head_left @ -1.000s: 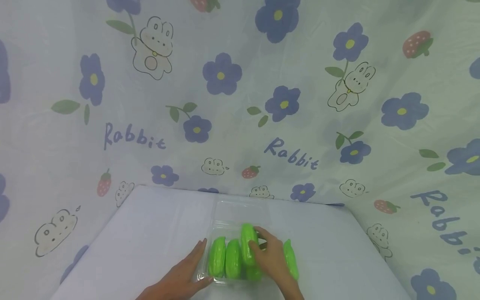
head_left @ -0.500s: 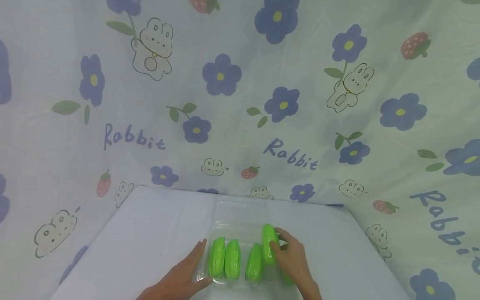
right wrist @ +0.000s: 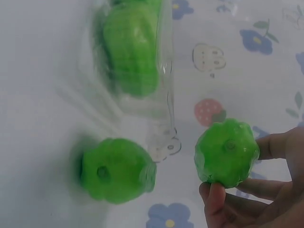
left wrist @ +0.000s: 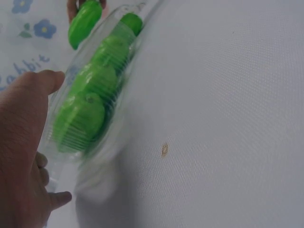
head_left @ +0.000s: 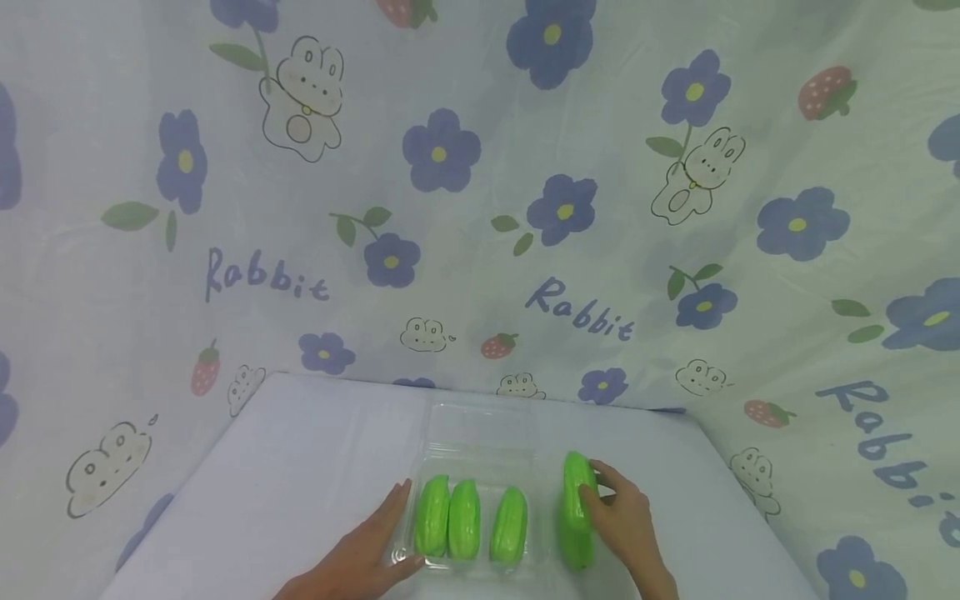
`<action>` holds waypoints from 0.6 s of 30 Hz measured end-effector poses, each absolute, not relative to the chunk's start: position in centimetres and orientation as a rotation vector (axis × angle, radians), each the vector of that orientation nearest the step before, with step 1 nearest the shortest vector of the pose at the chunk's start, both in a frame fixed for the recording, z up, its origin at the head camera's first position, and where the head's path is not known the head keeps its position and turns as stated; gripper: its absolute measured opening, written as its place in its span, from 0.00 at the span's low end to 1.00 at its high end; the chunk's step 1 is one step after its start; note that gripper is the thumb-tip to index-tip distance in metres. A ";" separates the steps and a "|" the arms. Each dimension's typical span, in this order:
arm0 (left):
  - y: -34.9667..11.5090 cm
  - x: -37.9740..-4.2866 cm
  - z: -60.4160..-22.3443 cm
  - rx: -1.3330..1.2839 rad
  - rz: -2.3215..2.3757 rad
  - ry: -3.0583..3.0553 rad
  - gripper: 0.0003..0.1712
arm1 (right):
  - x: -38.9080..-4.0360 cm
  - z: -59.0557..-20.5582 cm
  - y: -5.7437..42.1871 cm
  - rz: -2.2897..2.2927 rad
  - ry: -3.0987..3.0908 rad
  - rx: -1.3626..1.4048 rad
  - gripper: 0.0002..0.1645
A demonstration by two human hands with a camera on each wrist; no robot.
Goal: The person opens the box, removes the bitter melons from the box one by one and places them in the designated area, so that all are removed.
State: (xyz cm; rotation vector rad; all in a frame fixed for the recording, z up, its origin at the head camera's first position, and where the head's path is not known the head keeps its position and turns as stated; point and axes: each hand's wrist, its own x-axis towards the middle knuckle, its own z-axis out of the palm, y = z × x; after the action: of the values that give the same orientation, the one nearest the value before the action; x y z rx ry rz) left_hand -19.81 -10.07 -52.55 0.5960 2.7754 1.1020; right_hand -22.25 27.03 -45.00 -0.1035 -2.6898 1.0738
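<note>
My right hand (head_left: pixel 630 521) pinches a bright green, ridged gourd-like toy vegetable (head_left: pixel 576 490) between thumb and fingers, right of a clear plastic box. In the right wrist view the held gourd (right wrist: pixel 227 153) hangs apart from another green gourd (right wrist: pixel 116 171) lying on the table; in the head view that lower gourd (head_left: pixel 577 552) is partly covered. Inside the clear box (head_left: pixel 480 465) lie three more: two side by side at left, and one gourd (head_left: pixel 509 527) with a gap beside it. My left hand (head_left: pixel 363 546) rests along the box's left side, fingers fairly straight.
The box's clear lid (head_left: pixel 480 421) lies folded back behind it. A white-covered table (head_left: pixel 315 450) extends to both sides. Behind stands a curtain (head_left: pixel 480 250) printed with flowers, rabbits and strawberries.
My right hand has carried the gourd rightward out over the box's right side, above the gourd on the table. A gap now shows between the boxed gourds. The left hand stays put.
</note>
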 end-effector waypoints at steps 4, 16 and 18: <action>-10.1 -19.8 -52.7 0.594 1.109 2.751 0.58 | -22.1 -45.1 28.4 1.052 -2.705 -0.138 0.30; -10.2 -19.9 -52.6 0.583 1.119 2.740 0.58 | -22.8 -46.4 30.3 0.942 -2.781 -0.230 0.31; -10.2 -19.9 -52.6 0.585 1.118 2.742 0.58 | -22.9 -46.6 30.3 0.924 -2.807 -0.247 0.32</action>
State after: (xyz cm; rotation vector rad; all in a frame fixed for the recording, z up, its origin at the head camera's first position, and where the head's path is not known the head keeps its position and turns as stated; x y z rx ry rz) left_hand -19.93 -10.21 -52.59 0.5851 2.7422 1.1182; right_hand -22.95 30.35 -46.57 -0.2466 -2.8068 0.9237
